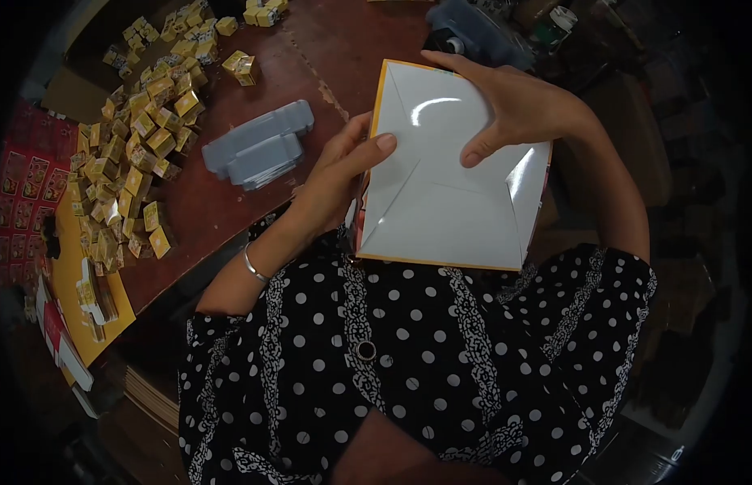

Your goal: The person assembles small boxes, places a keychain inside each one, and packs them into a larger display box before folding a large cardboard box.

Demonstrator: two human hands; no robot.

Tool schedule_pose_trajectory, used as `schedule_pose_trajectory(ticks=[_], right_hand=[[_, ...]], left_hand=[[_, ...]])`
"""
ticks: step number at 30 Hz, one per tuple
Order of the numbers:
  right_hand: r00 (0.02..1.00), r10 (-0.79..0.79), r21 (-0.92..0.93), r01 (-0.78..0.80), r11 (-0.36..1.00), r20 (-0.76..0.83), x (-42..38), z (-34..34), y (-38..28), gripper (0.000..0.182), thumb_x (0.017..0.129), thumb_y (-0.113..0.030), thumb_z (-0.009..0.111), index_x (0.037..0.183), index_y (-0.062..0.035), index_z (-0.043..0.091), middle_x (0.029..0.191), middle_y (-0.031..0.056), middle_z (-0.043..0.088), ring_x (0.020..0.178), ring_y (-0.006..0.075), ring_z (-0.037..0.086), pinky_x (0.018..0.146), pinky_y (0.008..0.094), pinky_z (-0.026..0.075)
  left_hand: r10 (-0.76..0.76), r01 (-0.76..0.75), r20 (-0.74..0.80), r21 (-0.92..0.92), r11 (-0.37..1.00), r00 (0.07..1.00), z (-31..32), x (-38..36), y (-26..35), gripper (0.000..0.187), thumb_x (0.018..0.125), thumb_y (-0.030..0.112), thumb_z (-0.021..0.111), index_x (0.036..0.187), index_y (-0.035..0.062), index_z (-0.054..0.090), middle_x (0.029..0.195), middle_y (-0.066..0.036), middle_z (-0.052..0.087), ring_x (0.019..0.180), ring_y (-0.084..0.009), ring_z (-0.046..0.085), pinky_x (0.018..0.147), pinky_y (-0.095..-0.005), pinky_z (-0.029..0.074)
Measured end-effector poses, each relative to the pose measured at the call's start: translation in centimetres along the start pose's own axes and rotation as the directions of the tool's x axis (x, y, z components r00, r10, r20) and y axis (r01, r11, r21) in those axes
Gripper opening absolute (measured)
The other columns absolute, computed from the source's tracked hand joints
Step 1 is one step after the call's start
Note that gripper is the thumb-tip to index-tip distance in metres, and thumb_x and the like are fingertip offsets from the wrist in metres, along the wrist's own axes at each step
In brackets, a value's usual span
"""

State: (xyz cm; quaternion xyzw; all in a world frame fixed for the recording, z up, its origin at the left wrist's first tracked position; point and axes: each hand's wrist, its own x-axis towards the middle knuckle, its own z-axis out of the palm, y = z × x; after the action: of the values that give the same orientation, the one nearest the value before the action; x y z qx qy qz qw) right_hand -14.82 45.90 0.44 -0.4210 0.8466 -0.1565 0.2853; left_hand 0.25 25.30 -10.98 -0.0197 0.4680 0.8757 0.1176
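Observation:
A box-like paper package (448, 174) with a glossy white face, diagonal crease lines and thin yellow edges is held up in front of my body. At its left edge is my left hand (335, 170), thumb pressed on the white face and fingers behind. My right hand (529, 101) grips the upper right, its thumb lying on the white face and the index finger stretched along the top edge. The package's far side is hidden from me. Left of my left hand, folded clear plastic boxes (259, 145) lie on the red-brown table (238, 214).
Many small yellow boxes (141, 137) are heaped at the table's left. One yellow box (241, 68) sits apart. Red printed sheets (24, 194) are at far left, near a yellow sheet (73, 283). A bluish plastic container (481, 32) stands behind my right hand.

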Motion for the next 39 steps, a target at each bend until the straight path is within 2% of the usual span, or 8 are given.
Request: schedule_pose_trajectory(ticks=[17,22,25,30,33,35,37,39], right_hand=[[0.964,0.132,-0.297,-0.199,0.934,-0.229,-0.2,4.3,0.4,0.122,0.063,-0.026,0.094,0.16,-0.015,0.02,0.101,0.0259,0.072,0.097,0.0405,0.071,0.091,0.0449,0.055],[0.993,0.116,-0.111,-0.113,0.987,0.027,-0.9,3.7,2.6,0.117,0.065,-0.04,0.091,0.157,-0.0061,0.025,0.109,0.0277,0.071,0.105,0.0411,0.069,0.097,0.0448,0.054],[0.997,0.072,-0.065,-0.073,0.995,-0.009,-0.9,4.2,3.1,0.118,0.065,-0.048,0.089,0.156,-0.0059,0.027,0.11,0.0272,0.07,0.107,0.0415,0.068,0.099,0.0444,0.052],[0.993,0.013,-0.106,-0.025,0.994,-0.115,-1.5,4.8,3.4,0.116,0.069,-0.055,0.086,0.156,-0.0058,0.028,0.111,0.0283,0.07,0.106,0.0418,0.069,0.098,0.0442,0.053],[0.987,0.008,-0.129,-0.029,0.991,-0.163,-2.1,4.9,3.3,0.108,0.074,-0.056,0.082,0.155,-0.0053,0.03,0.113,0.028,0.069,0.106,0.0408,0.069,0.098,0.0433,0.052],[0.98,-0.018,-0.141,-0.01,0.99,-0.196,-2.7,4.3,3.0,0.101,0.079,-0.055,0.079,0.154,-0.0047,0.033,0.114,0.0271,0.069,0.107,0.0396,0.069,0.098,0.0424,0.052],[0.985,0.014,0.059,-0.004,0.998,-0.173,-4.1,1.3,2.5,0.075,0.092,-0.05,0.068,0.146,-0.0026,0.047,0.114,0.0207,0.07,0.107,0.0295,0.068,0.097,0.0379,0.051],[0.963,0.012,0.12,0.021,0.993,-0.269,-5.9,-3.7,4.0,0.054,0.101,-0.044,0.055,0.134,-0.0015,0.06,0.112,0.0113,0.07,0.105,0.0185,0.064,0.094,0.0326,0.05]], left_hand=[[-0.093,0.094,-0.052,0.018,0.995,0.994,-2.0,0.1,-1.9,0.069,0.093,0.038,0.073,0.14,-0.0056,0.045,0.122,-0.014,0.062,0.108,-0.0175,0.065,0.093,-0.0305,0.054],[-0.058,0.053,-0.094,-0.062,0.997,0.994,-1.4,-0.6,-2.3,0.055,0.096,0.031,0.07,0.136,-0.0017,0.052,0.117,-0.009,0.067,0.102,-0.0125,0.066,0.091,-0.0269,0.054],[-0.03,0.024,-0.101,-0.057,0.998,0.994,-1.3,-0.6,-2.3,0.054,0.098,0.035,0.066,0.137,-0.0014,0.053,0.113,-0.007,0.068,0.1,-0.0098,0.066,0.089,-0.0251,0.054],[-0.099,0.138,0.167,-0.24,0.961,0.981,-3.2,-0.2,-2.7,0.048,0.106,0.04,0.051,0.13,-0.0004,0.057,0.11,-0.007,0.07,0.087,-0.0083,0.068,0.073,-0.0222,0.055],[-0.024,0.304,0.493,-0.496,0.813,0.87,-4.6,0.7,-3.9,0.046,0.106,0.037,0.053,0.128,-0.0034,0.057,0.112,-0.012,0.072,0.096,-0.0157,0.072,0.088,-0.0301,0.058],[-0.078,0.256,0.367,-0.466,0.847,0.927,-3.3,0.8,-3.7,0.044,0.106,0.036,0.053,0.127,-0.0028,0.058,0.111,-0.012,0.072,0.095,-0.0151,0.072,0.085,-0.0295,0.059],[-0.098,0.183,0.211,-0.435,0.882,0.973,-1.7,1.6,-2.9,0.042,0.106,0.034,0.054,0.126,-0.0022,0.059,0.111,-0.011,0.072,0.093,-0.0145,0.072,0.083,-0.0289,0.06],[0.159,0.137,0.523,-0.482,0.865,0.837,-0.4,3.1,-0.5,0.035,0.105,0.03,0.056,0.123,-0.0005,0.061,0.102,-0.008,0.072,0.087,-0.0135,0.07,0.073,-0.0287,0.061]])
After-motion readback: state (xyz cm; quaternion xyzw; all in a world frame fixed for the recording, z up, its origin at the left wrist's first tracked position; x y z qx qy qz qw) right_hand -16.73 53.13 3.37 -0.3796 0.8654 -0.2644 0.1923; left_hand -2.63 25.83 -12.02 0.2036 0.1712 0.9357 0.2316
